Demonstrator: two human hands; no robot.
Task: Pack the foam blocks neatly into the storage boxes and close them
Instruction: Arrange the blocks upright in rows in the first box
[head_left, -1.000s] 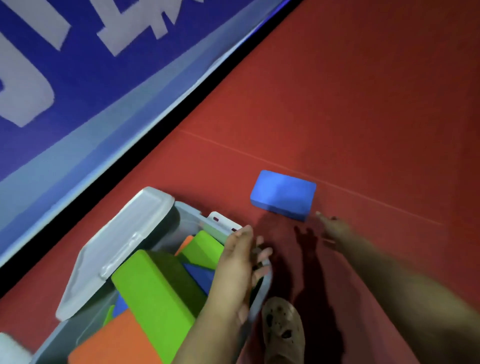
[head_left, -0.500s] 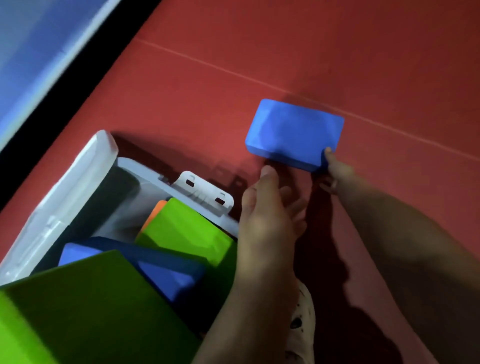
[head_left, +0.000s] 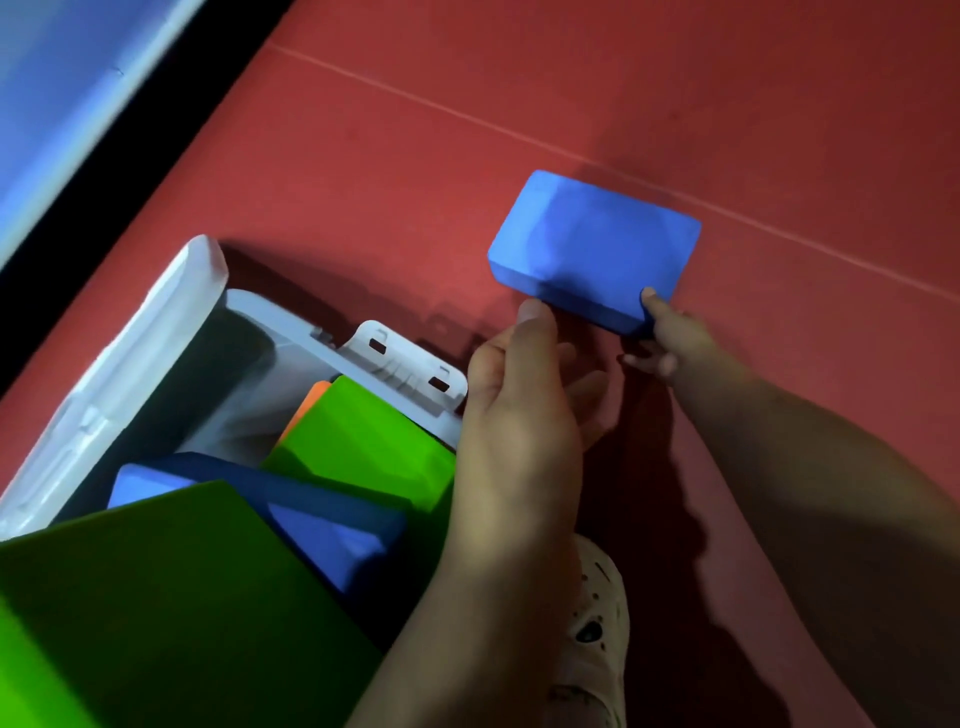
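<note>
A loose blue foam block (head_left: 592, 239) lies on the red floor mat, up and to the right of the storage box. My right hand (head_left: 675, 343) pinches its near right corner, with one fingertip on top. My left hand (head_left: 519, 415) is open beside the box, its thumb tip just short of the block's near left edge. The grey storage box (head_left: 270, 312) stands open at lower left. It holds a green block (head_left: 374, 441), a blue block (head_left: 322, 525), an orange block (head_left: 306, 410) and a large green block (head_left: 156, 597) lying at loose angles.
The box's white lid (head_left: 119, 364) hangs open along its far left side, and a latch flap (head_left: 405, 364) sticks out from the rim near my left hand. A speckled shoe (head_left: 597, 623) shows below my hands. A blue wall panel (head_left: 52, 78) borders the mat at upper left.
The view has dipped closer to the floor. My right hand reached the blue block and took its corner. My left hand left the box rim and moved towards the block.
</note>
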